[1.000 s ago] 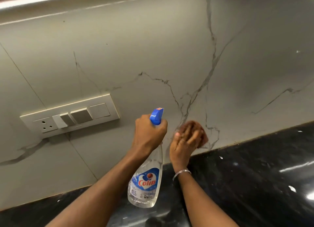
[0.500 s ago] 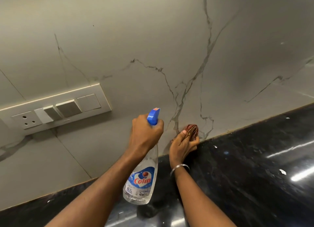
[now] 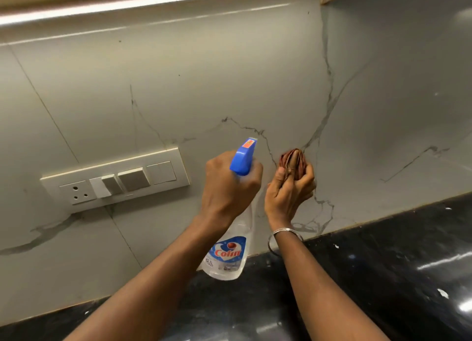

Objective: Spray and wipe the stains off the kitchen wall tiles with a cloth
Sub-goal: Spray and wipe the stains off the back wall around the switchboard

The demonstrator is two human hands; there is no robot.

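At far left, a white switch plate (image 3: 115, 177) is set into the wall tiles (image 3: 178, 85), with one three-pin socket at its left end and rocker switches to the right of it. The tiles are pale grey with dark marble veins and a few small dark specks. A lit strip (image 3: 127, 3) runs along the top.

Right of the plate, the left hand (image 3: 229, 187) grips the one spray bottle (image 3: 226, 259) by the neck. Its fingers are curled close together round the neck, just under the blue trigger head (image 3: 242, 156). The finger on the trigger side is hidden behind the hand. The bottle hangs below the fist, tilted, its nozzle pointing up towards the wall. It is the only container here. Its body is clear plastic with a blue and red Colin label, and how much liquid is in it cannot be told.

Just beside it, the right hand (image 3: 290, 190) holds the one cloth (image 3: 292, 159), a reddish-brown wad. The fingers are bunched round it and the thumb lies along its left side. The wad sticks out above the fingertips against the tile, where two dark veins meet. One metal bangle (image 3: 284, 234) circles that wrist.

Below and to the right runs the black, glossy countertop (image 3: 383, 276), flecked with white
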